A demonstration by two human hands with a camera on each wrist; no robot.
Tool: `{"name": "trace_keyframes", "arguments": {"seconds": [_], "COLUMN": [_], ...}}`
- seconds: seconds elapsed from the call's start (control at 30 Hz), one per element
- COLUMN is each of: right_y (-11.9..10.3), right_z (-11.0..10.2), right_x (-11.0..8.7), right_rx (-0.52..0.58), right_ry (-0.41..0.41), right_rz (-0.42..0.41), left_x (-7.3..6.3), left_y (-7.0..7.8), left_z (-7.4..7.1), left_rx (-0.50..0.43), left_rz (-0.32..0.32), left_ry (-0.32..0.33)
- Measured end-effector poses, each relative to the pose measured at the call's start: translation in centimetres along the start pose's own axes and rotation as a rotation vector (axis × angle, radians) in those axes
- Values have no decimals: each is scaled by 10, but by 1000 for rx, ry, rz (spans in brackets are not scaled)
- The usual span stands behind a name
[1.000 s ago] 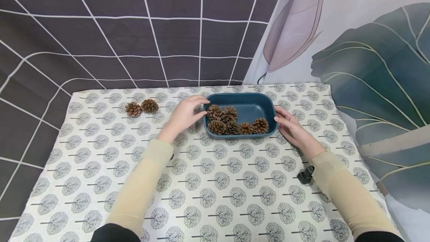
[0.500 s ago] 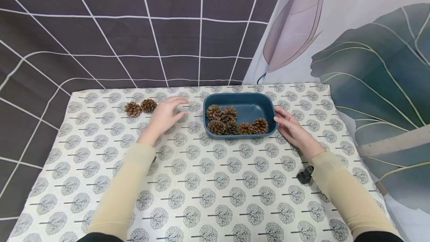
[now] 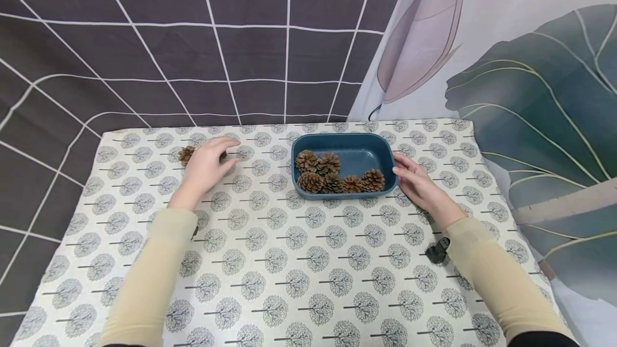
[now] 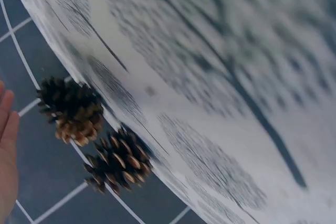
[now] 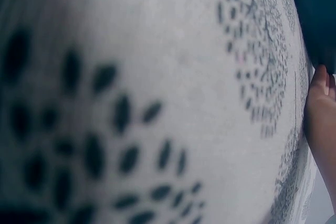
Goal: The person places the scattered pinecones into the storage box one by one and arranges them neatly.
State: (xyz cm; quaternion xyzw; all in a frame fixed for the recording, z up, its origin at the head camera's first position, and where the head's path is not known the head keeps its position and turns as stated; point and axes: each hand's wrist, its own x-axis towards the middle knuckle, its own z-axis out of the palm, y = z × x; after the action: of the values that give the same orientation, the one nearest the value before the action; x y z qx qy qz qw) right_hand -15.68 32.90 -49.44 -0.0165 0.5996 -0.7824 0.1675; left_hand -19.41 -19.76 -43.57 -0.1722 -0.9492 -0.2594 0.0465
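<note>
Drawn away from the box's left end since the earlier frames, the left hand (image 3: pixel 204 165) now hovers by two loose pinecones near the table's far edge, while the right hand and the box hold their places. Seen from the head camera, the left thumb and fingers stand well apart with nothing held between them; the hand covers most of the right-hand loose pinecone (image 4: pixel 121 161), and the left-hand one (image 3: pixel 185 155) peeks out beyond it. From the left wrist, both pinecones sit close together, with the fingers apart from them. That wide spread looks suited to something round and bulky. Across the table, the right hand (image 3: pixel 416 181) rests relaxed fingers against the right end of the blue box (image 3: pixel 363 157), probably to steady it; whether any finger reaches beneath cannot be told. Six pinecones (image 3: pixel 329 163) lie inside, a row along the near wall and a pair behind it at the left end, leaving bare floor toward the far right, possibly because they were simply dropped in from the left. All of it rests on a tree-print tablecloth (image 3: pixel 289 253), whose flat surface appears to keep the box level and the loose pinecones settled.
</note>
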Motion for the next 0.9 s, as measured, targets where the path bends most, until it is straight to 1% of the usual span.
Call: {"name": "trace_keyframes", "arguments": {"seconds": [0.3, 0.43, 0.6, 0.9], "right_y": [-1, -2, -1, 0], "right_z": [2, 2, 2, 1], "right_x": [0, -1, -1, 0], "right_rx": [22, 38, 44, 38], "right_ry": [5, 4, 2, 8], "right_rz": [7, 1, 4, 4], "left_x": [-4, -5, -6, -5], "left_y": [-17, -23, -29, -38], "left_z": [-10, -12, -13, -11], "left_rx": [41, 35, 39, 66], "left_rz": [-14, -36, -58, -56], "left_ry": [4, -16, -37, -46]}}
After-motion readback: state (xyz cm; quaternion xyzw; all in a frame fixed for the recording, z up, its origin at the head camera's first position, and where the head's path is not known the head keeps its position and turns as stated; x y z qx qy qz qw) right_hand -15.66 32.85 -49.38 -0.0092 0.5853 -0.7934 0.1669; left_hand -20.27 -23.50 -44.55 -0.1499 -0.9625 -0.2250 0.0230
